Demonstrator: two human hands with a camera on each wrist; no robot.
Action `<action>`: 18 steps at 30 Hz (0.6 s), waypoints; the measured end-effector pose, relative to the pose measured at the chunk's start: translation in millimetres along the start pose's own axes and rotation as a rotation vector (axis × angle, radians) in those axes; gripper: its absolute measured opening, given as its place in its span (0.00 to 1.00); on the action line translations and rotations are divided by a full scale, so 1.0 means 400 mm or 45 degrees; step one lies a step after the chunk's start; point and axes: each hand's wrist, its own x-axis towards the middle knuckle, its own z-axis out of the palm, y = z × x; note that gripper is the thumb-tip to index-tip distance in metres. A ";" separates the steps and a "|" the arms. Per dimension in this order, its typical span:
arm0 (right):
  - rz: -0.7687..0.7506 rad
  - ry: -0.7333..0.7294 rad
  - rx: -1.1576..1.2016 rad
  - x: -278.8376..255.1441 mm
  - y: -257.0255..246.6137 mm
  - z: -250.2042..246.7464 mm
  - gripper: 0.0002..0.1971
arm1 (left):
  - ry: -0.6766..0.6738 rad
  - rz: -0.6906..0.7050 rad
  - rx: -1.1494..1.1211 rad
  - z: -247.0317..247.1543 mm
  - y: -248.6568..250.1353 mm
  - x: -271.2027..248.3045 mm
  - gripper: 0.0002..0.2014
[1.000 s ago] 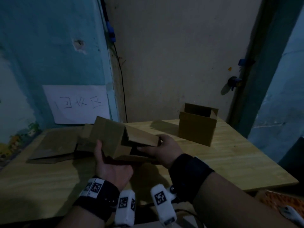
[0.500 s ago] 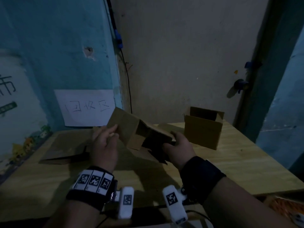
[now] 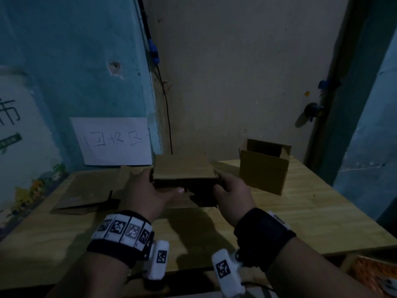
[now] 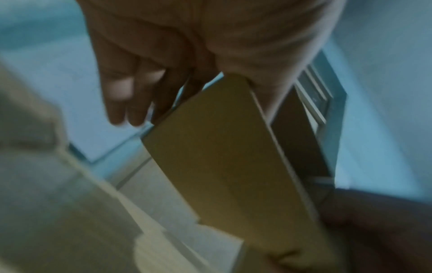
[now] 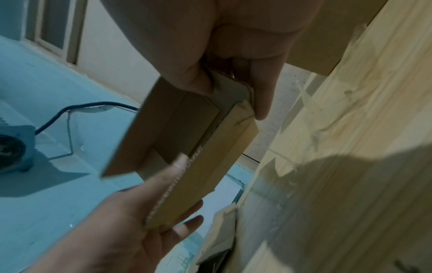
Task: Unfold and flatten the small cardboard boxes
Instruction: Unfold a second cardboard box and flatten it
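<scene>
I hold a small brown cardboard box (image 3: pixel 182 168) in the air over the wooden table (image 3: pixel 311 211). It lies level and looks partly squashed, with a dark flap hanging below it. My left hand (image 3: pixel 150 190) grips its left end, thumb along the near edge and fingers (image 5: pixel 187 221) underneath. At its right end, my right hand (image 3: pixel 229 190) pinches the flap (image 5: pixel 233 88) between thumb and fingers. In the left wrist view the box (image 4: pixel 222 157) is a blurred flat panel. A second box (image 3: pixel 264 166) stands upright and open at the back right.
Flattened cardboard (image 3: pixel 86 190) lies on the table's left side, against the blue wall. A white paper sign (image 3: pixel 111 140) hangs above it. A dark cable (image 3: pixel 165 108) runs down the wall corner. The table's front edge is near my wrists.
The box was tilted with its inside open toward me; it is now turned level and pressed flatter. My left hand shifted to its near-left edge, and the right stays on the right end.
</scene>
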 end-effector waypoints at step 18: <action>0.135 -0.036 0.606 0.009 0.046 -0.004 0.20 | -0.394 -0.587 -1.490 -0.011 -0.052 0.014 0.34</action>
